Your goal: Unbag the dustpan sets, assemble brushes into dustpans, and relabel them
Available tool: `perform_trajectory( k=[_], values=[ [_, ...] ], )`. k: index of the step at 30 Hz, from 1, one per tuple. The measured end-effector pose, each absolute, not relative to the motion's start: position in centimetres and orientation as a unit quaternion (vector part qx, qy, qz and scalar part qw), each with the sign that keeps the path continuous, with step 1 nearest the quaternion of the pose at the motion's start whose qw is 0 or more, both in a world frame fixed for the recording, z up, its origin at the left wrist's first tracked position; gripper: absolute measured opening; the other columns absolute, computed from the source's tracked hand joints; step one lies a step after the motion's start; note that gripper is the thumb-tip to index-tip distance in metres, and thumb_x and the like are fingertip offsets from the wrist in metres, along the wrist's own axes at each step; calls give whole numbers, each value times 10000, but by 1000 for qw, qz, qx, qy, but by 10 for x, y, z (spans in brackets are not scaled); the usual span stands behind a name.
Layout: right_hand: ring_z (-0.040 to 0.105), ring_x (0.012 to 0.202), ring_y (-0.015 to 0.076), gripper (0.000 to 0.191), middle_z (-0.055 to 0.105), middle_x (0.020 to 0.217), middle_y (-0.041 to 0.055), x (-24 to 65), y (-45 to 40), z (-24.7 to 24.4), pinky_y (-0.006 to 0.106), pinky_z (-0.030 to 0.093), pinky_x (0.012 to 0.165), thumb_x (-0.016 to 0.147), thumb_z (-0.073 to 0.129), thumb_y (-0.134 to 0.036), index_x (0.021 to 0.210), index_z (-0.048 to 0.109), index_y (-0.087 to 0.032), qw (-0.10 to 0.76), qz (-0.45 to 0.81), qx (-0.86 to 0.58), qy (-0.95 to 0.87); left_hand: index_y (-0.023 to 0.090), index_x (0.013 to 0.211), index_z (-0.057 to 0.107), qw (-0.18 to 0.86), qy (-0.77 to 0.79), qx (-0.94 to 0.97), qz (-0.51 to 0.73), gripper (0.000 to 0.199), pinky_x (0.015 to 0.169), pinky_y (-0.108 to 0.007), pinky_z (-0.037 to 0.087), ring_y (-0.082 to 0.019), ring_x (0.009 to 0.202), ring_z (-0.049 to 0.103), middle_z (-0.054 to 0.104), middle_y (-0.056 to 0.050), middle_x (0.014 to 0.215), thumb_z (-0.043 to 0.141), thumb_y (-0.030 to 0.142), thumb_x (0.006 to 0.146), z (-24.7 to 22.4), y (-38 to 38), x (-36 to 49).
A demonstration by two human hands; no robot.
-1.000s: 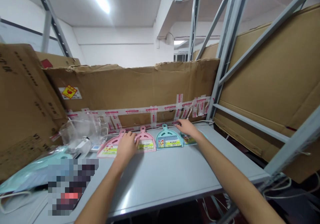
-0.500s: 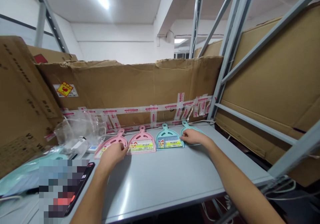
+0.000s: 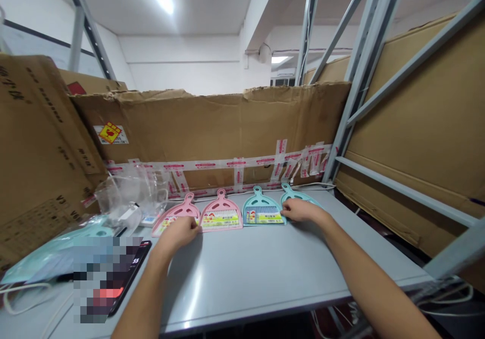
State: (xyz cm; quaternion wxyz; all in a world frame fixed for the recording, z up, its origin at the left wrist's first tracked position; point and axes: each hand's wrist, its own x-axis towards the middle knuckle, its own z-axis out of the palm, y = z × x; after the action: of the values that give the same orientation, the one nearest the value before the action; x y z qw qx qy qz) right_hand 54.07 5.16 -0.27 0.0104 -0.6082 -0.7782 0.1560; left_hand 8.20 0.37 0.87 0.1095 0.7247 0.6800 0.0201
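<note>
Two pink dustpan sets and two teal ones stand in a row at the back of the grey shelf, handles pointing away, each with a small brush and a printed label. My left hand (image 3: 181, 232) is closed at the lower right corner of the leftmost pink dustpan (image 3: 185, 208), covering part of it. Right beside its fingertips is the other pink dustpan (image 3: 222, 208). My right hand (image 3: 303, 210) pinches the left edge of the rightmost teal dustpan (image 3: 297, 194), hiding its lower part. Between my hands sits the second teal dustpan (image 3: 261, 203).
A long taped cardboard box (image 3: 212, 127) closes off the back, and another carton (image 3: 41, 162) stands at left. Clear plastic packaging (image 3: 131, 192), a bagged teal item (image 3: 71, 243) and a phone (image 3: 132, 273) lie on the left. Metal shelf posts (image 3: 356, 96) rise at right.
The view has shifted slightly, so the scene sits a little further right. Both hands stay at the same dustpans, and the row keeps about the same arrangement.
</note>
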Motion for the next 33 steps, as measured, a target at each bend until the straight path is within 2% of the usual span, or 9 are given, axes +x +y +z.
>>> perform_trajectory(
  k=[7,13,22,33],
  values=[
    [651,785,212,211,807,914,89,546,54,-2,312,362,665,1025,643,-294,927,794,-184,-1,145,-607,-782,206,854,768,111,677,726,49,289,706,-325,391,-279,888,751,829,-125,929,586,389,985,0,12,87],
    [667,787,216,242,810,897,86,546,53,-2,314,366,670,1042,624,-322,956,807,-189,-8,148,-616,-774,215,899,776,119,669,732,55,236,698,-326,405,-291,910,762,847,-110,987,654,414,933,-3,10,85],
    [676,780,217,283,818,869,96,547,56,-4,309,363,679,1059,622,-347,923,805,-180,-21,156,-625,-764,214,833,763,106,659,743,53,129,679,-306,387,-256,846,741,826,-94,917,684,284,907,-4,10,87],
    [679,769,219,271,807,833,83,563,55,-3,307,366,674,1047,610,-324,897,796,-195,-33,161,-623,-765,224,885,696,81,640,761,65,64,670,-304,358,-247,834,708,814,-75,933,653,221,932,-8,8,103]
  ],
)
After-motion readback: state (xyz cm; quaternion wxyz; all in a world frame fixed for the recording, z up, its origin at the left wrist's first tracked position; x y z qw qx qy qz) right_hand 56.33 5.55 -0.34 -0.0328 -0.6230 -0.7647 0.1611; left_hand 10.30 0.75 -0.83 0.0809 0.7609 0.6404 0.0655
